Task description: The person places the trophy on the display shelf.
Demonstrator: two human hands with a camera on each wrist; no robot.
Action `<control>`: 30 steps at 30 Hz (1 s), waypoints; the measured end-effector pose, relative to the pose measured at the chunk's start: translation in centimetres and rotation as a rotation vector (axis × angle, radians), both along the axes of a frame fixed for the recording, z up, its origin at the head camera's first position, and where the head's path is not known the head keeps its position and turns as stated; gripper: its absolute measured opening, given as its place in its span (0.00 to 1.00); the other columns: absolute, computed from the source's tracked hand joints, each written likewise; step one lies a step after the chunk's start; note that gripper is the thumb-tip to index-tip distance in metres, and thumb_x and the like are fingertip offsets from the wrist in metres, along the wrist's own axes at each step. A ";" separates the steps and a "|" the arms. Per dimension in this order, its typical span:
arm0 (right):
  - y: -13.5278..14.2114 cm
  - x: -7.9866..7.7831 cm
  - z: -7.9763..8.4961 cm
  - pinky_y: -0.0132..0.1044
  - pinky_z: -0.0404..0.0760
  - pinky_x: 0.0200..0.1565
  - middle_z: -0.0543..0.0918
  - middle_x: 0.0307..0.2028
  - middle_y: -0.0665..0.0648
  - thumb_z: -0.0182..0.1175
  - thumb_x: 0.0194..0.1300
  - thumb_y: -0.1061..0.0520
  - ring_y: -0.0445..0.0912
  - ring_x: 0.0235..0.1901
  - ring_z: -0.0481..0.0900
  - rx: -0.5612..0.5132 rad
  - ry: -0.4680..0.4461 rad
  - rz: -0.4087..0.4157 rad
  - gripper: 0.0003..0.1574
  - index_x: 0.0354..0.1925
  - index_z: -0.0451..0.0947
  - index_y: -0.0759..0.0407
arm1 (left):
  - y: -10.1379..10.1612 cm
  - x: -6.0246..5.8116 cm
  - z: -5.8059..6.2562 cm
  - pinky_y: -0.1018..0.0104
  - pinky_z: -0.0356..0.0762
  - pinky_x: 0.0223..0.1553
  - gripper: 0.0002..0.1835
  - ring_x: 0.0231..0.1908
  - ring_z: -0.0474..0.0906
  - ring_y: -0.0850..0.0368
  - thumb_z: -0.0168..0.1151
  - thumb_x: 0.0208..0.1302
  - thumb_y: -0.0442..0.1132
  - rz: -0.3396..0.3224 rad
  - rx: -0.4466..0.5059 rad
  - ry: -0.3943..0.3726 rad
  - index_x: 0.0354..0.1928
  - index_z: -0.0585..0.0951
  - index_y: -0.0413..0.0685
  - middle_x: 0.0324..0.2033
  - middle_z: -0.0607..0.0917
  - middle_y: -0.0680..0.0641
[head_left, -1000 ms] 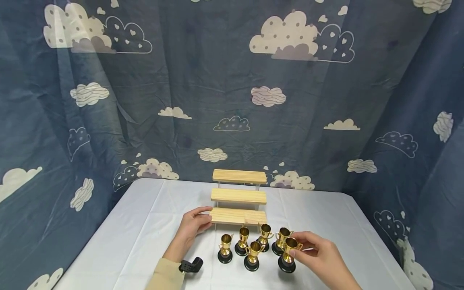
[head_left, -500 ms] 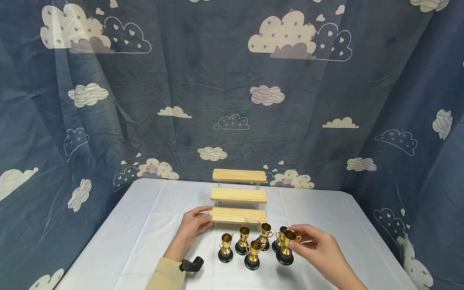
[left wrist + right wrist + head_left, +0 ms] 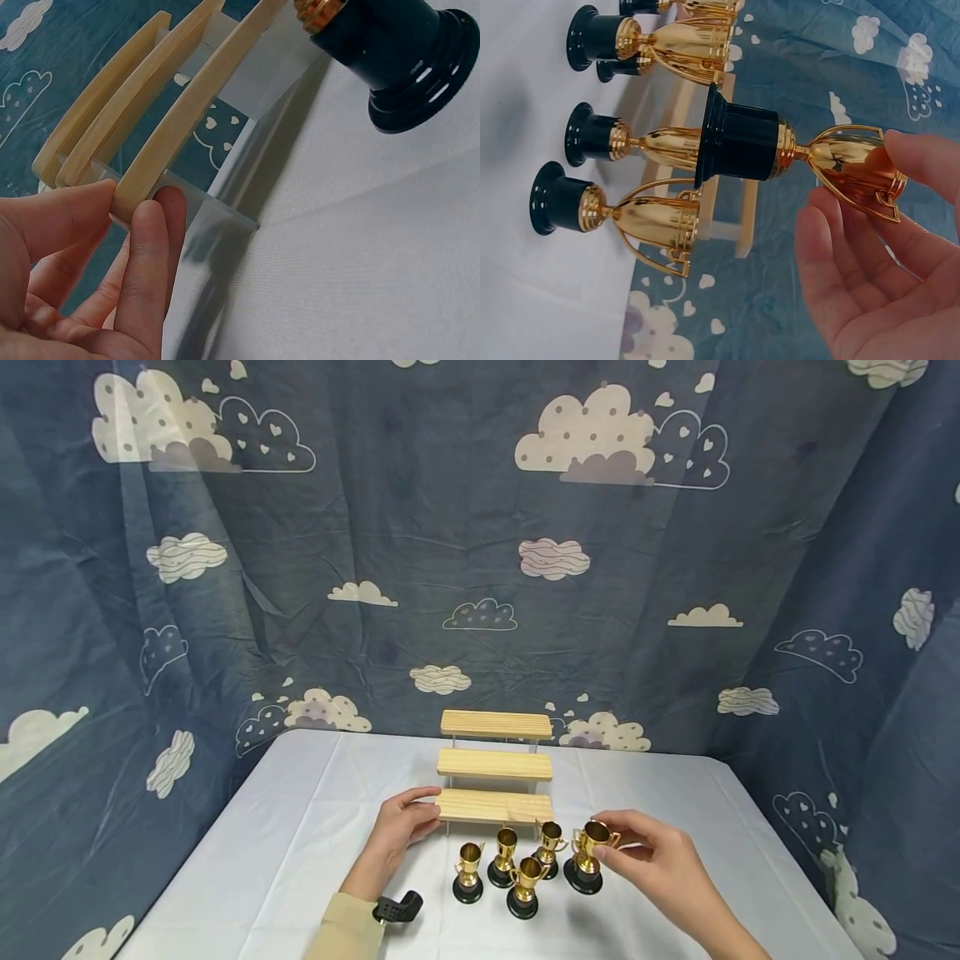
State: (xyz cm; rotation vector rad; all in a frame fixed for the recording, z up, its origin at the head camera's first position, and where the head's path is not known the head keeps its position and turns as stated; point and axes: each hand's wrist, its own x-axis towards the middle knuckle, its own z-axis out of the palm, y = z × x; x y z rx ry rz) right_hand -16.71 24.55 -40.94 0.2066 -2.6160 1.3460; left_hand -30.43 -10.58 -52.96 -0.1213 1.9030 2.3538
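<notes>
My left hand (image 3: 396, 837) pinches the left end of the lowest board of a three-step wooden display stand (image 3: 493, 807). In the left wrist view, thumb and fingers close on that board's rounded end (image 3: 135, 191). My right hand (image 3: 660, 864) pinches a small gold trophy cup (image 3: 851, 161) by its cup between thumb and fingers. This trophy is upright with its black base raised off the table, and in the head view it largely hides another trophy behind it. More gold trophies, such as the front one (image 3: 527, 885), stand upright before the stand.
A white cloth covers the table (image 3: 300, 860). Dark blue curtains (image 3: 420, 527) with a cloud print hang behind and at both sides. The stand's upper boards (image 3: 495, 723) rise in steps toward the back.
My right hand has lifted the trophy and carried it away from me and slightly left, over the one behind it. My left hand and the stand have stayed put.
</notes>
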 end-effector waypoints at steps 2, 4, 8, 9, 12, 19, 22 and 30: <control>-0.1 0.0 0.1 0.33 0.87 0.37 0.86 0.44 0.48 0.76 0.56 0.50 0.40 0.37 0.84 0.004 0.018 0.006 0.22 0.50 0.85 0.48 | 0.0 0.0 0.0 0.59 0.87 0.45 0.24 0.33 0.85 0.55 0.70 0.58 0.27 0.001 0.000 -0.005 0.59 0.81 0.38 0.35 0.85 0.45; -0.1 -0.1 0.2 0.33 0.87 0.37 0.86 0.44 0.48 0.76 0.56 0.50 0.40 0.36 0.84 0.005 0.030 0.010 0.22 0.50 0.85 0.48 | 0.1 0.0 0.0 0.59 0.87 0.45 0.24 0.33 0.85 0.55 0.70 0.58 0.27 0.000 0.003 -0.004 0.58 0.82 0.38 0.35 0.85 0.44; -0.2 -0.2 0.3 0.33 0.87 0.38 0.86 0.44 0.47 0.76 0.57 0.50 0.40 0.36 0.84 0.008 0.037 0.018 0.21 0.50 0.85 0.47 | 0.2 0.0 0.0 0.60 0.87 0.45 0.24 0.33 0.85 0.55 0.70 0.58 0.27 -0.007 0.012 0.008 0.59 0.81 0.38 0.35 0.85 0.44; -0.3 -0.3 0.4 0.33 0.87 0.38 0.86 0.44 0.47 0.76 0.57 0.50 0.40 0.37 0.84 0.010 0.038 0.020 0.21 0.49 0.85 0.46 | 0.2 0.0 -0.1 0.60 0.86 0.45 0.24 0.33 0.85 0.55 0.70 0.58 0.27 -0.008 0.013 0.009 0.59 0.81 0.37 0.35 0.85 0.44; -0.4 -0.4 0.7 0.34 0.87 0.38 0.86 0.44 0.47 0.76 0.58 0.50 0.41 0.37 0.84 0.015 0.039 0.024 0.20 0.49 0.85 0.45 | 0.2 0.0 0.0 0.60 0.86 0.45 0.24 0.34 0.85 0.54 0.70 0.58 0.27 -0.010 0.011 0.012 0.59 0.81 0.37 0.36 0.85 0.44; -0.9 -1.4 1.3 0.33 0.87 0.38 0.85 0.43 0.48 0.75 0.59 0.49 0.42 0.37 0.85 0.019 0.052 0.043 0.22 0.51 0.84 0.46 | 0.3 -0.4 0.1 0.60 0.87 0.44 0.23 0.33 0.84 0.54 0.70 0.56 0.27 0.013 0.009 0.002 0.56 0.83 0.38 0.35 0.85 0.43; -1.1 -1.8 1.5 0.34 0.87 0.37 0.86 0.44 0.49 0.75 0.59 0.48 0.44 0.36 0.86 0.010 0.040 0.051 0.23 0.53 0.84 0.47 | 0.3 -0.4 0.0 0.61 0.87 0.42 0.23 0.32 0.85 0.54 0.70 0.55 0.26 0.021 0.010 -0.004 0.55 0.83 0.38 0.34 0.85 0.43; -1.3 -3.2 1.6 0.35 0.87 0.38 0.86 0.44 0.49 0.74 0.60 0.47 0.47 0.37 0.87 -0.008 0.026 0.064 0.25 0.55 0.83 0.45 | 0.1 0.0 0.1 0.59 0.87 0.45 0.23 0.32 0.84 0.55 0.69 0.56 0.26 0.000 0.007 0.013 0.57 0.82 0.36 0.34 0.84 0.44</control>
